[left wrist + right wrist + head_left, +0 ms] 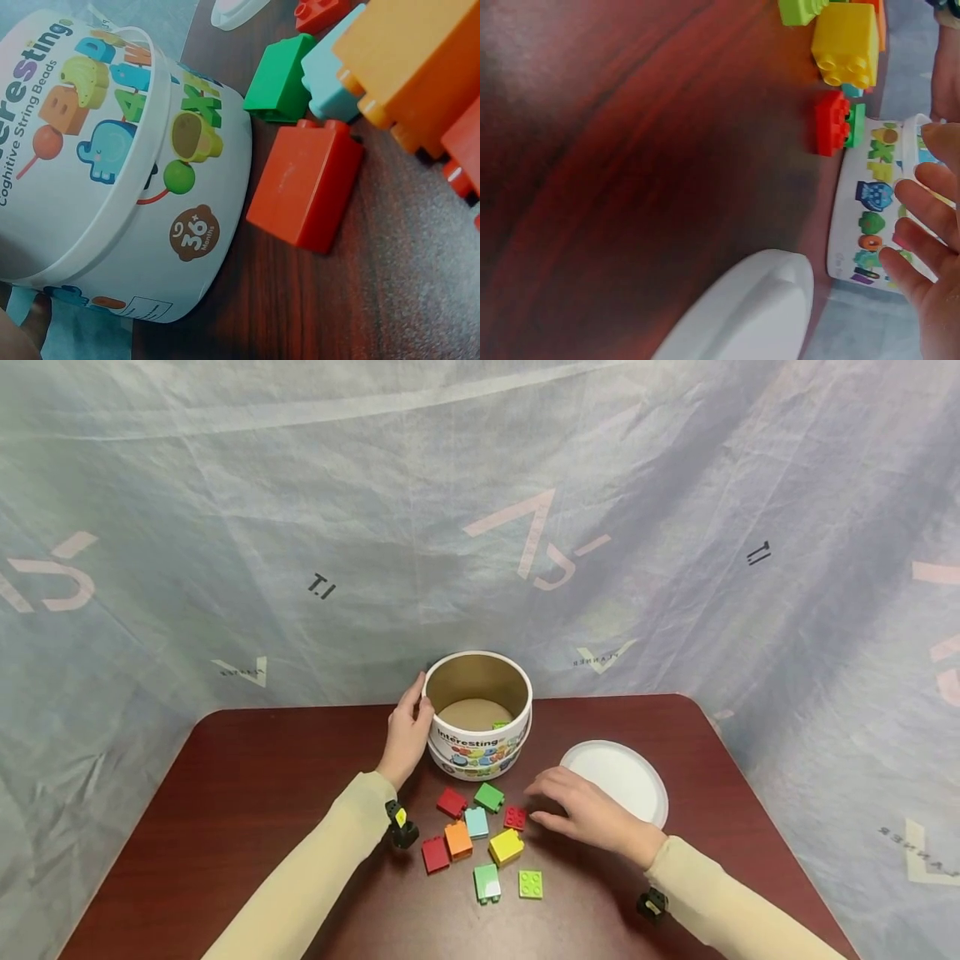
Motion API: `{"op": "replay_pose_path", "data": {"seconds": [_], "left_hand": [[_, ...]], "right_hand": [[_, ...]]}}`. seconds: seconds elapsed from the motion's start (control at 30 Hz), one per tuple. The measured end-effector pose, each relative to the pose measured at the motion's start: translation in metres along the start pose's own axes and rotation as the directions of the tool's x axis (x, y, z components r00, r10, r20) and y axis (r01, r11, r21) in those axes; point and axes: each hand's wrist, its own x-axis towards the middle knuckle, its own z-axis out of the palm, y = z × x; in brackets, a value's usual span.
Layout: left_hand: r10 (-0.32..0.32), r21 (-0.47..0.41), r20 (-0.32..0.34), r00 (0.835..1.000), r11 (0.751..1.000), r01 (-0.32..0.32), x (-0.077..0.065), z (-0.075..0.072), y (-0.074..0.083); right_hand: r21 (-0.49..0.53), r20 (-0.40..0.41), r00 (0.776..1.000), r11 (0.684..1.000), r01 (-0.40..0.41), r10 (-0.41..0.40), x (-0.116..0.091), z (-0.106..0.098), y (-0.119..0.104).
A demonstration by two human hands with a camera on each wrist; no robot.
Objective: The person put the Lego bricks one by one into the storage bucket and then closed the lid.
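Observation:
My left hand (407, 737) rests against the left outer wall of a white printed bucket (478, 752), its fingers lying along the side near the rim. Inside the bucket, part of a light green brick (501, 725) shows. My right hand (588, 810) hovers with loosely bent fingers just right of a small red brick (515, 818), apart from it and holding nothing. Between my hands lie a yellow brick (506, 847), an orange brick (458, 841), a light blue brick (476, 822) and a green brick (489, 797).
A white round lid (611, 772) lies behind my right hand. Nearer me are a flat lime brick (530, 884) and a green brick (487, 883). Two red bricks lie to the left, one red brick (434, 854) lower. A grey curtain (375, 527) hangs behind the dark table (247, 777).

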Motion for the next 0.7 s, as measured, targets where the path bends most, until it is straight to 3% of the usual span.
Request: {"op": "replay_pose_path", "data": {"seconds": [0.7], "left_hand": [[-0.010,-0.009,0.014,1.000,1.000,0.010,0.000,-0.001,-0.002]], "right_hand": [[0.007,0.042,0.996,0.997,-0.077,0.076,-0.007,0.025,-0.005]]}}
